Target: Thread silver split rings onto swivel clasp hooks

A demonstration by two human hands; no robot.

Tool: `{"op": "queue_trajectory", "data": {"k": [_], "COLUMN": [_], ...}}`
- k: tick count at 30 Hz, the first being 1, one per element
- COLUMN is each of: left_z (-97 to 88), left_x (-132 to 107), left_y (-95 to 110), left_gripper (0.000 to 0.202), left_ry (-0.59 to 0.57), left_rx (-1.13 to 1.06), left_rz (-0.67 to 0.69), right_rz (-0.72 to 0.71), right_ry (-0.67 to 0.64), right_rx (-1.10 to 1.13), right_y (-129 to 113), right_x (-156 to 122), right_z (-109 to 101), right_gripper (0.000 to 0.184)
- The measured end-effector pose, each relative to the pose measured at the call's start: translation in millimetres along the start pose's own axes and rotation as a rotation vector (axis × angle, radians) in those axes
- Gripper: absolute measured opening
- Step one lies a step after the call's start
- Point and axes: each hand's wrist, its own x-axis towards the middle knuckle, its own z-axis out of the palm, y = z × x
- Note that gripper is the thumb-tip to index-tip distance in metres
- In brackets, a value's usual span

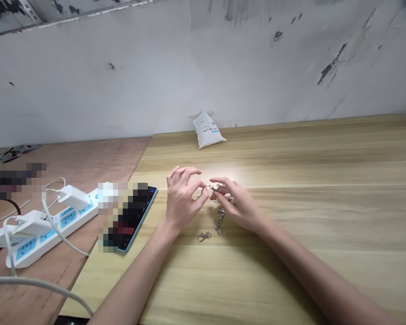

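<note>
Our widest way across the worktop point(345, 180) lies right of our right hand point(241, 205), bare back to the far edge, where the wall point(274, 85) stops us. Ahead, we can pass between our hands and the white packet point(209, 131) near that edge. Loose clasps point(219, 222) obstruct the room between our forearms. Leftward, the phone point(148, 203) narrows our passage, and a cable point(34, 281) crosses the left edge.

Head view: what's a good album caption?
Right hand pinches a metal clasp beside the left hand, swivel clasps lying nearby.
</note>
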Motion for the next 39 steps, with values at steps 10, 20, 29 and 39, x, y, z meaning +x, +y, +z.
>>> {"op": "queue_trajectory", "data": {"k": [10,20,29,39], "left_z": [-2.1,-4.8,-2.0,0.0], "left_x": [0.8,4.4,2.1,0.8], "left_y": [2.4,3.7,0.4,-3.4], "left_gripper": [0.008,0.007,0.010,0.012], "left_ry": [0.068,-0.084,-0.195,-0.223], "left_rx": [-0.195,-0.413,-0.242,-0.101], "left_rz": [0.040,-0.132,-0.103,0.085], "right_rz": [0.296,0.338,0.297,-0.152], "right_ry": [-0.340,-0.296,-0.145,0.010], "right_rx": [0.813,0.908,0.549,-0.518], "right_y": [-2.5,5.3,4.2,6.0], "right_x": [2.6,2.8,5.6,2.3], "right_z": [-14.9,-14.7,-9.9,-7.1], "right_gripper": [0.036,0.027,0.037,0.030]}}
